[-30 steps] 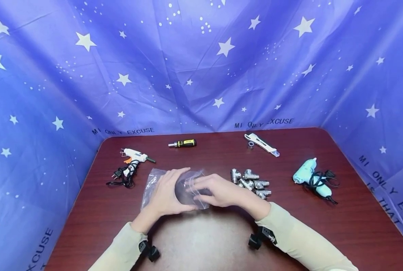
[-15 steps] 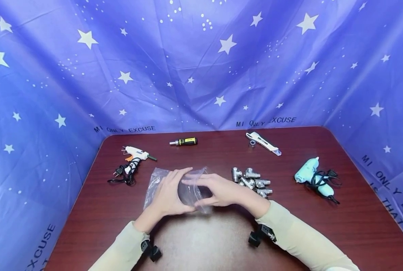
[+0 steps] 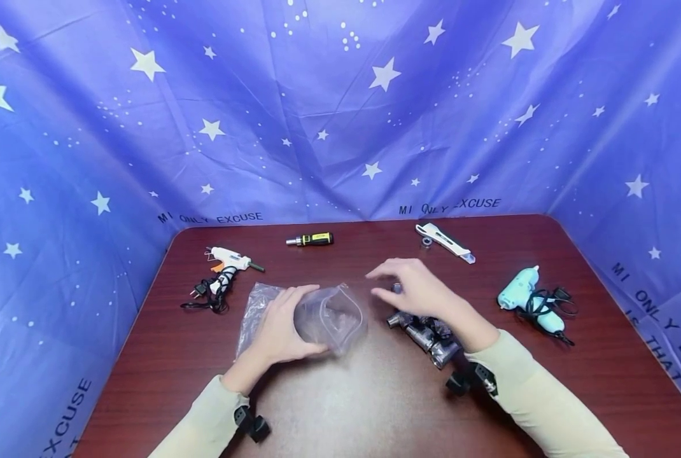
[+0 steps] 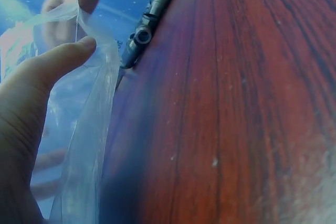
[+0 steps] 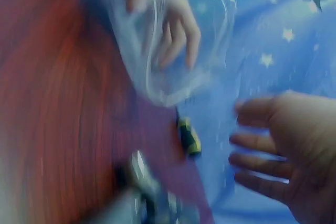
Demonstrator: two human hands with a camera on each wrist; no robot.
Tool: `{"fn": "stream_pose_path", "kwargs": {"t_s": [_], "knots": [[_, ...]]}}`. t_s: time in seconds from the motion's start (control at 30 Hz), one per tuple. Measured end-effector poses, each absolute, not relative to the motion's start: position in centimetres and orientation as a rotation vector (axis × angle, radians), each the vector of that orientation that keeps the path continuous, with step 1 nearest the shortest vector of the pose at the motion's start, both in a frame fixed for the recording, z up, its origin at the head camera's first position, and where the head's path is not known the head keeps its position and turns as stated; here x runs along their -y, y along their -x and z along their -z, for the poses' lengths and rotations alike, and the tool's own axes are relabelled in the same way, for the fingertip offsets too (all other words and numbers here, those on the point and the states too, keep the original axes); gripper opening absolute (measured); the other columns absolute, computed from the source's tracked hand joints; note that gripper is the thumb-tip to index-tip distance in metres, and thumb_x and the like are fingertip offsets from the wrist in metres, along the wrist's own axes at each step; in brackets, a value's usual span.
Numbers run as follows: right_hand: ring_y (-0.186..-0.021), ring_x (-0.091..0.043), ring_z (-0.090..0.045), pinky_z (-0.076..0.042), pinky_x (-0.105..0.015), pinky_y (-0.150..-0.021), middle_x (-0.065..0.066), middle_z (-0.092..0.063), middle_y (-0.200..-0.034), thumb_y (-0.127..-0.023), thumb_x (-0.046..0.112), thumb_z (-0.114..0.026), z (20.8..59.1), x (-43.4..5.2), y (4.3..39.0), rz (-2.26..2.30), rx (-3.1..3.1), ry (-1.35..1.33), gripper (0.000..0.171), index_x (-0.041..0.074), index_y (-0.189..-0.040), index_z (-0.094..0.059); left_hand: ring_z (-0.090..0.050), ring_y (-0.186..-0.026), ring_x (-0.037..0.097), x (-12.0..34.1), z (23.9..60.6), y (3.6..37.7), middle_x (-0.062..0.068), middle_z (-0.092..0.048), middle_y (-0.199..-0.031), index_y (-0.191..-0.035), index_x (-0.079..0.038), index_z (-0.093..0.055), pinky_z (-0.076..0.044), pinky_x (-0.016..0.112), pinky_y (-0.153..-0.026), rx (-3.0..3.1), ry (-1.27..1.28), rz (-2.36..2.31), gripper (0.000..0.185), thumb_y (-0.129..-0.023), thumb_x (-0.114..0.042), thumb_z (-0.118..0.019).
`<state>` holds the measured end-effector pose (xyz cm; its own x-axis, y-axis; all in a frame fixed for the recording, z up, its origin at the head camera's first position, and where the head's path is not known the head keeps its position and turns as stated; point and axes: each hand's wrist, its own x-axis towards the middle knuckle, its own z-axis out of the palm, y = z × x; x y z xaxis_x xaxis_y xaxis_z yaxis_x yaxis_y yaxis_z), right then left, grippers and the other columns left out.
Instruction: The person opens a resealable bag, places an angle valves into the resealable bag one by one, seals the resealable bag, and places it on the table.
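In the head view I see a white glue gun [image 3: 229, 259] at far left, a screwdriver [image 3: 312, 239] far back, a white cutter [image 3: 445, 243] at far right and a pale blue glue gun [image 3: 518, 289] to the right. The right hand [image 3: 417, 289], fingers loosely extended and free, partly hides the metal fittings [image 3: 445, 352]. Left of these, the left hand [image 3: 282, 327] grips the clear bag [image 3: 315, 320], its mouth gaping rightward. The left wrist view adds the thumb against its film, fingers showing through. The right wrist view has the right fingers apart from the bag.

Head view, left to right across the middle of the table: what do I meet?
White glue gun, left hand, open mouth of the clear bag, right hand, light blue glue gun.
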<state>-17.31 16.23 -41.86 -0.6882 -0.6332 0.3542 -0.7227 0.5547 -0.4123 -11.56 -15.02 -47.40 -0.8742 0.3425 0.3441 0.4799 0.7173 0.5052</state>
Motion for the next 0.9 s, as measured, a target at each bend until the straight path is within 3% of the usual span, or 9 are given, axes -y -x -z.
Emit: {"fn": "stream_pose_path", "kwargs": {"t_s": [0.2,0.63,0.9], "knots": [[-0.088,-0.020,-0.070,-0.059,-0.041,-0.082,-0.006,-0.075,-0.097,-0.082,0.023,-0.089,43.1,-19.1,18.1,-0.557,2.845,-1.049,0.033,0.007,-0.109,-0.080,-0.066,-0.121,0.028,14.8,47.3,11.6,0.002,-0.071,-0.128,-0.145,-0.020,-0.060,-0.056,0.056,-0.094,2.684,0.574,0.878,0.111,-0.049,-0.058,-0.100],[-0.086,-0.019,-0.073,-0.061,-0.043,-0.082,-0.005,-0.080,-0.095,-0.075,0.030,-0.092,43.5,-18.5,18.5,-0.473,2.921,-0.992,0.045,0.005,-0.110,-0.080,-0.064,-0.116,0.028,14.5,47.4,12.1,0.003,-0.068,-0.124,-0.148,-0.020,-0.058,-0.053,0.058,-0.099,2.736,0.453,0.826,0.116,-0.048,-0.063,-0.098],[-0.088,-0.010,-0.077,-0.064,-0.031,-0.081,-0.001,-0.082,-0.098,-0.079,0.026,-0.091,43.3,-16.0,17.5,-0.924,2.726,-1.064,0.046,0.006,-0.118,-0.079,-0.057,-0.114,0.029,14.4,47.9,12.2,0.006,-0.061,-0.131,-0.155,-0.023,-0.050,-0.049,0.058,-0.099,2.777,0.495,0.841,0.120,-0.050,-0.057,-0.097]]}}
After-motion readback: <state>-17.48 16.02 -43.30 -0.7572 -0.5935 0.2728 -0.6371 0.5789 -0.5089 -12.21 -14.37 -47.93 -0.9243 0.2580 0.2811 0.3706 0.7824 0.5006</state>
